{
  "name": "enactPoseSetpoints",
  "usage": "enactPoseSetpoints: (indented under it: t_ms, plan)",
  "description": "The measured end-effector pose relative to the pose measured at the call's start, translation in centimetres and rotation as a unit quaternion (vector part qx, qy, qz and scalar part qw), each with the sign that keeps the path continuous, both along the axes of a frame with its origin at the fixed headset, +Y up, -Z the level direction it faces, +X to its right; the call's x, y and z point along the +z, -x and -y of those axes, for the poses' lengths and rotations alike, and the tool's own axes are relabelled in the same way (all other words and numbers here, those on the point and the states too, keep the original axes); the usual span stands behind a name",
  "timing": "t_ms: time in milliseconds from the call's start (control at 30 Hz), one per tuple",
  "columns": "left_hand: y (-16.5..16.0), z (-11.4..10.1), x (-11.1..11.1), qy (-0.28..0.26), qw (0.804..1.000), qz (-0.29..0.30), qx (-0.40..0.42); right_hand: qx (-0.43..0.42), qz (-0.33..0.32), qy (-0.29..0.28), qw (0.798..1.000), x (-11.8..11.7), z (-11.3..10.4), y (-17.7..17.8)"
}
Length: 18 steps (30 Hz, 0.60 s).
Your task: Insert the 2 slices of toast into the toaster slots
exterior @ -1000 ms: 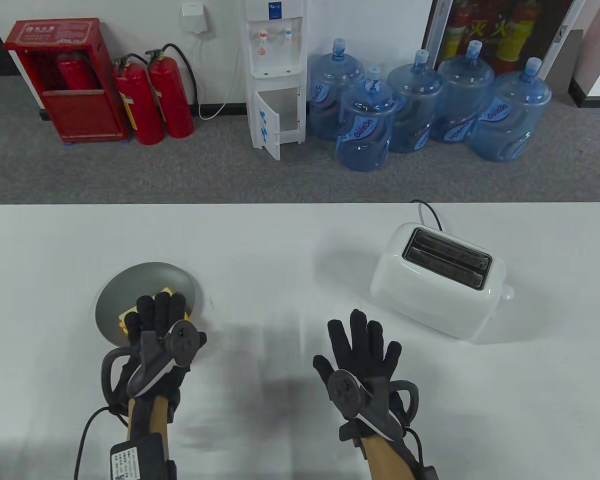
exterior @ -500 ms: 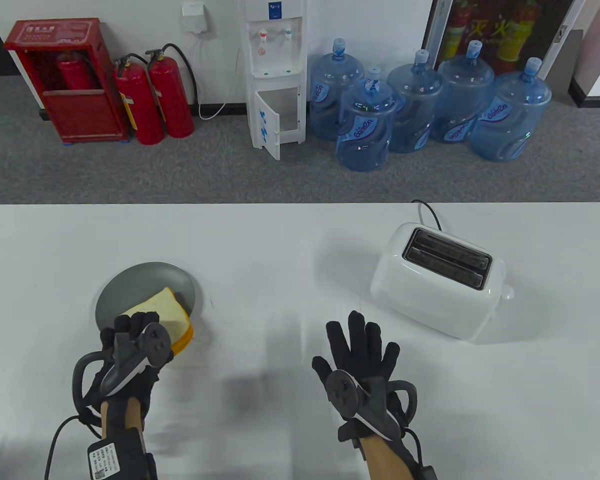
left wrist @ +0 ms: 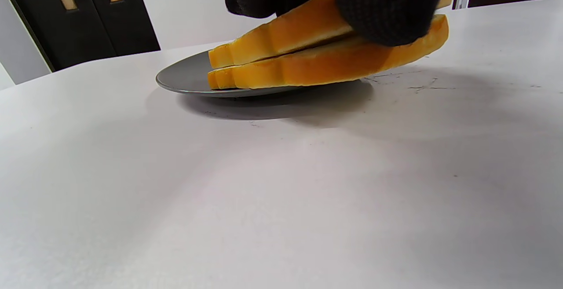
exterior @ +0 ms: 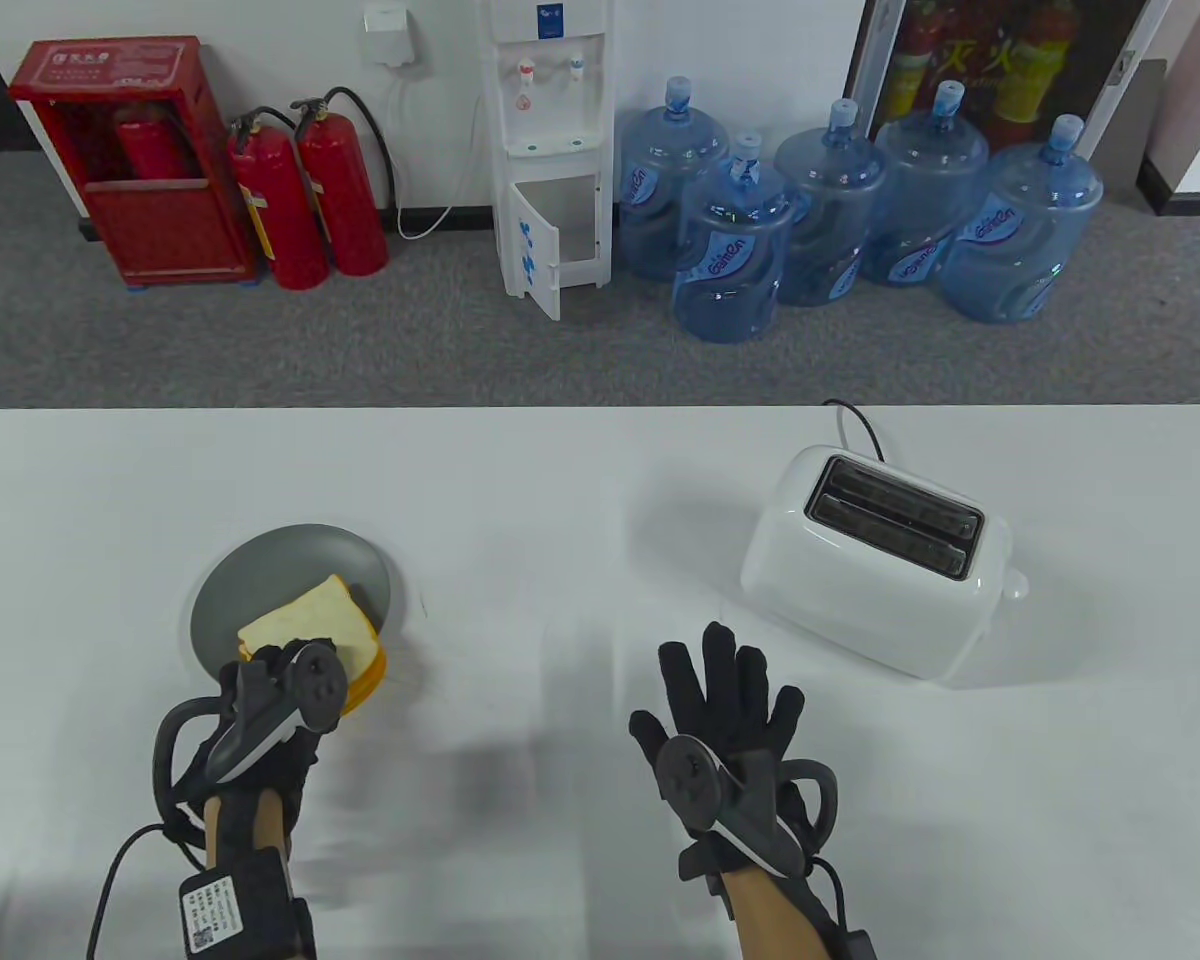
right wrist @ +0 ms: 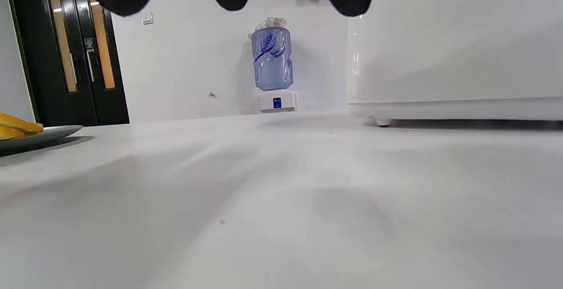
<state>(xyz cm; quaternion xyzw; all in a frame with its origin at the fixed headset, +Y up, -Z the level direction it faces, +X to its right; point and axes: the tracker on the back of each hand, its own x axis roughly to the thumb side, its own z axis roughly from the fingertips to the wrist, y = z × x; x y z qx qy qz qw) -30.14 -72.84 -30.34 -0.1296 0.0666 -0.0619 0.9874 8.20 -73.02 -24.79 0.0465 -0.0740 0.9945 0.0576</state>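
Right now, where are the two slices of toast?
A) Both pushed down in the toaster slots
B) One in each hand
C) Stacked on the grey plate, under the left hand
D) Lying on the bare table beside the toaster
C: the two slices of toast lie stacked on the grey plate, the left hand gripping their near end; the toaster slots show dark and empty.

Both hands wear black knit sensor gloves. A dark grey tracker [exterior: 280,705] with a round head and looped strap sits on the back of the left hand [exterior: 260,700]; its twin [exterior: 720,790] rides the right hand [exterior: 725,700]. A black labelled box [exterior: 235,900] with a cable is strapped behind the left wrist.
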Motion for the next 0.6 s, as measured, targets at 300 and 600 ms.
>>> enactPoseSetpoints:
  t_ms: [300,600]
  plan:
    - [-0.1,-0.7,-0.3,-0.017,1.000,0.003,0.011,0.000,0.001,-0.002,1.000,-0.1,0.0,0.0]
    - [0.8,-1.4,-0.4,-0.048,0.998,-0.006,0.044,0.000,0.002,-0.009,1.000,0.0,-0.3,0.1]
